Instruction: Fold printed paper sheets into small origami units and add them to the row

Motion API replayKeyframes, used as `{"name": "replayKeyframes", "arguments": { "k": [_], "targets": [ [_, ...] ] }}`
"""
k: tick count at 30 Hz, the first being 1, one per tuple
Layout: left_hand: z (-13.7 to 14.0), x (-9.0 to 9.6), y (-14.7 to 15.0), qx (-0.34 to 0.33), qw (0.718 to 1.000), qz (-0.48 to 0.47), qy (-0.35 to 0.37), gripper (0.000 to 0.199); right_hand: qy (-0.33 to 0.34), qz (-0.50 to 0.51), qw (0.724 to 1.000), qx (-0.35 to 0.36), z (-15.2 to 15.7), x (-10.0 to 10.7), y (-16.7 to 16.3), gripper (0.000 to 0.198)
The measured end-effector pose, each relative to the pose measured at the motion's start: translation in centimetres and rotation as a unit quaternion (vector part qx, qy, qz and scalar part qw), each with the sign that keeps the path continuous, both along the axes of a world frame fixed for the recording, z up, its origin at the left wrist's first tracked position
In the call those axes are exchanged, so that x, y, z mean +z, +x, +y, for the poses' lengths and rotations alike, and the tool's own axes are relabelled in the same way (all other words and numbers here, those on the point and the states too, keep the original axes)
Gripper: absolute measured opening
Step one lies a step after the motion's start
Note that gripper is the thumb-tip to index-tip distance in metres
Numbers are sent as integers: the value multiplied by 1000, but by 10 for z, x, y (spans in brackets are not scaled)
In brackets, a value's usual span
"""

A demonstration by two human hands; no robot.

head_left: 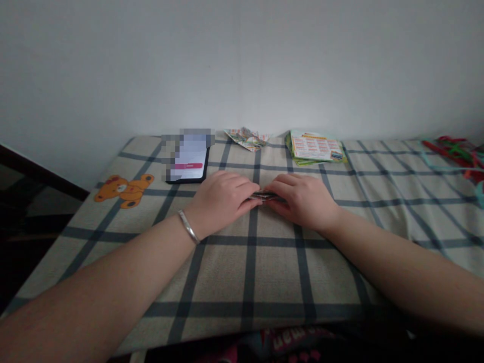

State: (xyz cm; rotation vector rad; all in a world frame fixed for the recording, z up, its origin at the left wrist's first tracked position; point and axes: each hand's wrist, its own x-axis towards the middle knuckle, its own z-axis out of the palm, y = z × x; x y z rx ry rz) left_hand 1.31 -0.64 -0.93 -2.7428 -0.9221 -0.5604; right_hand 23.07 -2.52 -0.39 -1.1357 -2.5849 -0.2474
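Observation:
Both hands meet over the middle of the table, pinching a small piece of folded paper (260,195) between them. My left hand (225,199), with a silver bangle on its wrist, grips the paper's left end between thumb and fingers. At the right end, my right hand (300,199) holds it the same way. Only a thin strip with dark and pale print shows between the fingertips; the rest is covered by the hands.
A phone (189,156) with a lit screen lies behind my left hand. Crumpled printed paper (247,139) and a stack of printed cards (316,147) lie near the wall. A bear cutout (124,190) is at left, red and green strips (456,154) far right, on the checked tablecloth (227,282).

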Motion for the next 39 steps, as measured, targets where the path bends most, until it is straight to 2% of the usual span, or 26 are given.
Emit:
{"name": "replayKeyframes", "arguments": {
  "k": [6, 12, 17, 25, 31, 35, 39],
  "targets": [
    [-2, 1, 3, 5, 1000, 16, 25, 22, 0, -8, 1000, 5, 0, 0, -3, 28],
    [-5, 3, 7, 31, 999, 27, -17, 19, -28, 17, 999, 5, 2, -1, -3, 26],
    [-7, 5, 8, 37, 998, 35, -23, 22, -48, 36, 998, 4, 2, 0, -2, 26],
    [7, 3, -4, 49, 996, -7, -79, 21, -54, 64, 996, -37, 7, 0, 6, 26],
    [10, 2, -7, 48, 996, -14, -81, 22, -74, 107, 990, -44, 11, -1, 10, 19],
    [10, 0, -7, 79, 993, -36, -82, 19, -64, 168, 982, -63, 13, -2, 15, 24],
    [10, 1, -7, 88, 992, -42, -81, 19, -36, 158, 985, -57, 13, -1, 17, 20]
  ]
}}
